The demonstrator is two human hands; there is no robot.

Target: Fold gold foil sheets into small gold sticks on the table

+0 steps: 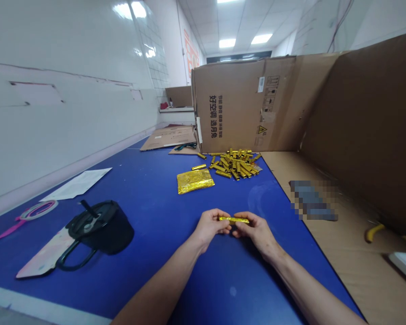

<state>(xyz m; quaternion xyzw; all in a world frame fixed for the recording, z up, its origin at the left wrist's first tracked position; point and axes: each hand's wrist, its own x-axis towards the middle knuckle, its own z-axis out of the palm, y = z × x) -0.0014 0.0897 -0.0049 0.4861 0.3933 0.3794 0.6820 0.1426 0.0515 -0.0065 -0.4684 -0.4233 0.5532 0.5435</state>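
Note:
A small gold foil stick is held level between both hands over the blue table. My left hand pinches its left end and my right hand pinches its right end, fingers closed on it. Farther back lies a flat gold foil packet. Behind that sits a heap of several gold sticks, with a few loose ones at its left.
A black lidded cup with a handle lies on a pink card at the left. A tape roll and a white sheet lie near the wall. Cardboard walls stand behind and to the right, over a cardboard mat.

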